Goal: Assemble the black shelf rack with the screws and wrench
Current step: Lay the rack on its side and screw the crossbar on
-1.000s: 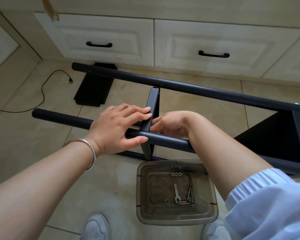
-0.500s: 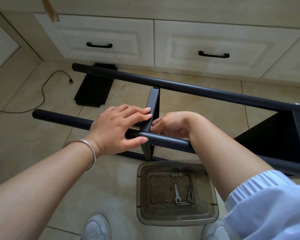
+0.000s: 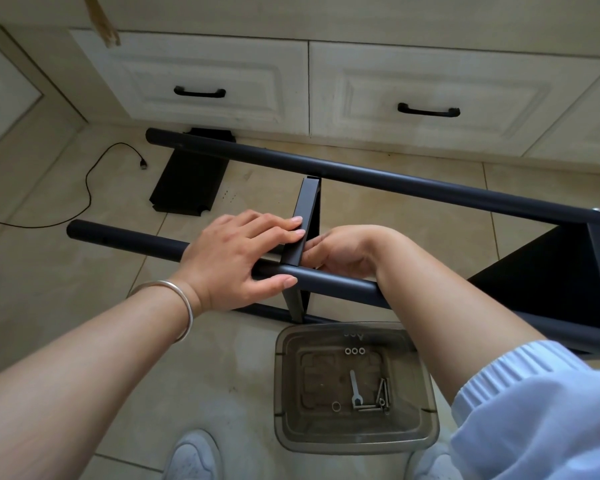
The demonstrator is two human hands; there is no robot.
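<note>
Two hands point(image 3: 238, 261) point(image 3: 340, 251) on rack point(image 3: 395, 180) — long axis left-right; left grips tube point(image 3: 329, 280) | right fingers hidden — cannot tell

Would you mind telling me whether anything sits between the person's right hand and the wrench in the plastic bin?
Yes: the near black tube crosses between the right hand and the wrench, which lies uncovered in the open bin.
</note>
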